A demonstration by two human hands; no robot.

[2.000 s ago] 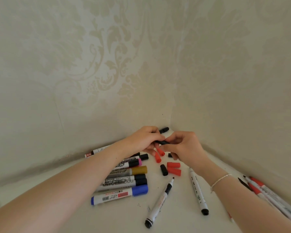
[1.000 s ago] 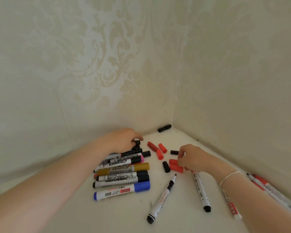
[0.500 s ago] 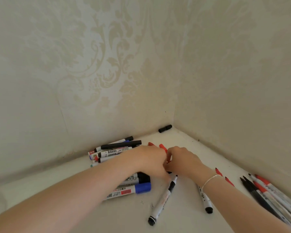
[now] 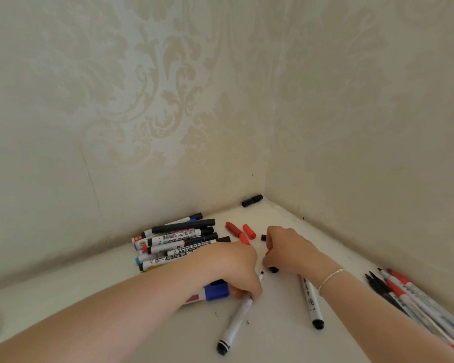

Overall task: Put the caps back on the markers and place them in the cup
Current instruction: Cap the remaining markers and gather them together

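Left hand [image 4: 243,273] has now come down and grips the uncapped marker [image 4: 237,320]; right hand [image 4: 286,251] curls over a black cap [image 4: 274,270], so capping is next.

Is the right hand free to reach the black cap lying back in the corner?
Probably yes. The right hand rests on the table and the black cap lies beyond it with bare surface between, though its fingers seem curled on a small black piece.

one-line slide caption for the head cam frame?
Left hand grips an uncapped black marker on the white table; right hand picks at a black cap beside loose red caps.
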